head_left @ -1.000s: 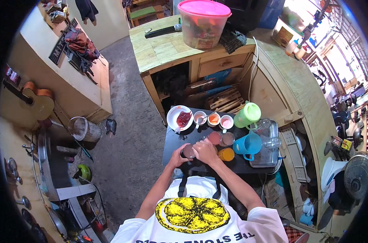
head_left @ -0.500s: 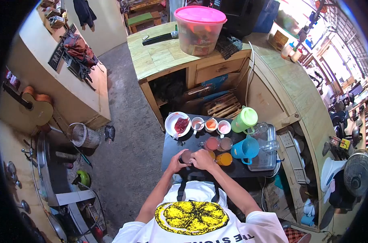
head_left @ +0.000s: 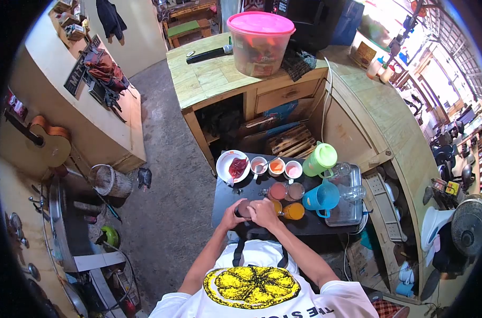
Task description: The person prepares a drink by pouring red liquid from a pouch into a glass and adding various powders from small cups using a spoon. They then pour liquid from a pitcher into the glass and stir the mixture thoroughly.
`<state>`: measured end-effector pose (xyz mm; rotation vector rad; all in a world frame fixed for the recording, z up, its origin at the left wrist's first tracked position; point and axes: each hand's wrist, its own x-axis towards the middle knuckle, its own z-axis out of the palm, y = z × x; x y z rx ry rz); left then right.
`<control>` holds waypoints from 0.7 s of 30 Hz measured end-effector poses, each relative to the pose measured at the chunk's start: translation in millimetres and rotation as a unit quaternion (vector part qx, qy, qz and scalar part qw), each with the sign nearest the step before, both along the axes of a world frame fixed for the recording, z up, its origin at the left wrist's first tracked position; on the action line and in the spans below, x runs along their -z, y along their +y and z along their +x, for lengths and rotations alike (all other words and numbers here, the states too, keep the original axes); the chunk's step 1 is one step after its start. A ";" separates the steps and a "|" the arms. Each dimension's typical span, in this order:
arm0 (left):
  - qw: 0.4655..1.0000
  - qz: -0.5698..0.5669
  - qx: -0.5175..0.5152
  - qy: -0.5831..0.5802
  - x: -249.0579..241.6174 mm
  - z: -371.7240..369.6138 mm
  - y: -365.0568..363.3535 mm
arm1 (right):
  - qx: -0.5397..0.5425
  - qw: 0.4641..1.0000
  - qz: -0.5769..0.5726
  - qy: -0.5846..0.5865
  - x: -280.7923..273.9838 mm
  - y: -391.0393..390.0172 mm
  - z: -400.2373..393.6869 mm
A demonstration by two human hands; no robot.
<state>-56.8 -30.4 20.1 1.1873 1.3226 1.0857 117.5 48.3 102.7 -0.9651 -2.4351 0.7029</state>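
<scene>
- Black table [head_left: 225, 199] serves as landmark; at its near edge both hands close round one glass of brownish drink [head_left: 244, 208].
- Left hand [head_left: 232, 214] cups the glass's side; right hand [head_left: 263, 212] curls over its rim, fingers narrow.
- Already filled, by the look: pink glass [head_left: 278, 191], brown glass [head_left: 295, 190] and orange glass [head_left: 293, 211], just right of the held one.
- Farther back: plate with red sachet [head_left: 233, 166], three small cups.
- Blue pitcher [head_left: 320, 196] and green pitcher [head_left: 321, 158] stand at the table's right.
- Judged late: drinks poured, the held glass not yet set down.

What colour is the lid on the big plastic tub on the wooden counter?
Pink. The lid sits on the clear tub; it shows in the head view, the only one.
</scene>
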 end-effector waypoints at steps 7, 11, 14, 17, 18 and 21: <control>1.000 -0.006 0.004 0.019 -4.1 0.6 0.5 | -0.048 0.997 -0.003 -0.060 1.6 6.3 10.3; 1.000 -0.010 -0.003 -0.001 5.2 0.8 -0.2 | -0.008 0.995 0.016 0.096 -5.7 6.4 5.7; 1.000 0.004 -0.002 0.019 8.6 0.5 -0.1 | -0.002 0.996 0.080 0.026 -11.6 10.8 9.7; 1.000 0.001 -0.008 0.005 18.6 0.6 -0.5 | -0.029 0.997 0.050 -0.044 -12.3 8.3 13.5; 1.000 0.000 -0.005 0.010 15.0 0.4 0.5 | -0.034 0.999 0.013 -0.035 -9.6 7.2 13.3; 1.000 0.002 -0.003 0.020 9.8 -0.9 0.6 | -0.029 0.999 -0.033 0.010 -5.1 6.3 8.0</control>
